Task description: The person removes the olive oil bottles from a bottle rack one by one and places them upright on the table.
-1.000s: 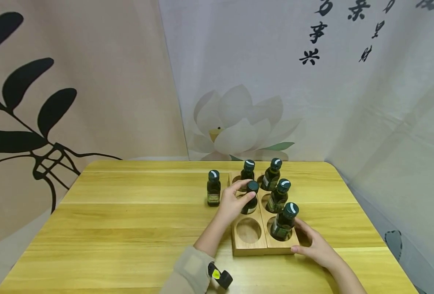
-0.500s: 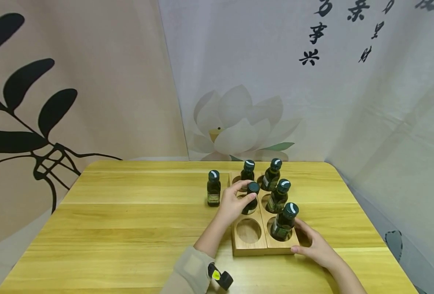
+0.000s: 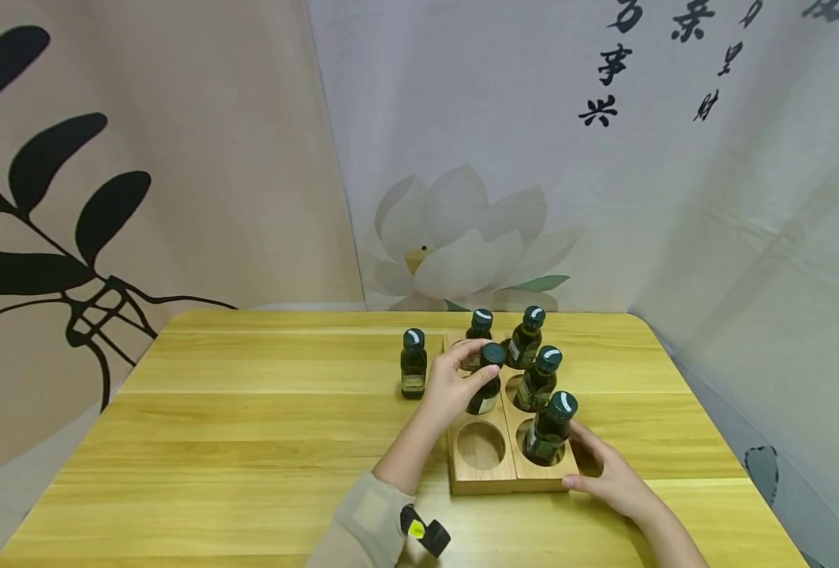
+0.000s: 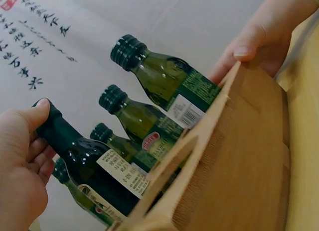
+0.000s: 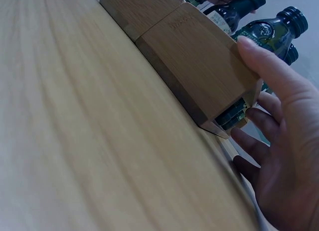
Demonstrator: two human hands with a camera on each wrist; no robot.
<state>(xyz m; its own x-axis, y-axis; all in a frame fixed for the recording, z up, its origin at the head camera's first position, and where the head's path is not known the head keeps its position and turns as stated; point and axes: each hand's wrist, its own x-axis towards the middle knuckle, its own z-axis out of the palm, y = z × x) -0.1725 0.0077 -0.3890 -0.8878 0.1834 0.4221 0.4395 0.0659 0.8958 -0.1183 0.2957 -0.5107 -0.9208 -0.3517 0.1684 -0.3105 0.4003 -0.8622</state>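
Note:
My left hand (image 3: 455,386) pinches the dark green cap of a small oil bottle (image 4: 104,166) between thumb and fingers. That bottle leans a little in the middle left hole of a wooden rack (image 3: 481,486). The left wrist view shows its dark glass and a pale label. At the rack's near right corner is my right hand (image 3: 607,477), its thumb (image 5: 259,57) on the front face and its fingers along the side. A green-capped bottle (image 3: 547,434) stands in the hole beside that hand. More such bottles fill the holes behind it.
One more oil bottle (image 3: 413,367) stands upright on the wooden table (image 3: 249,442), left of the rack. The rack's near left hole (image 3: 481,446) shows its wooden bottom. A printed cloth (image 3: 476,142) hangs behind the table's far edge.
My left hand and the pinched cap have shifted slightly right, and the bottle leans a bit more. My right hand and the rack stay put.

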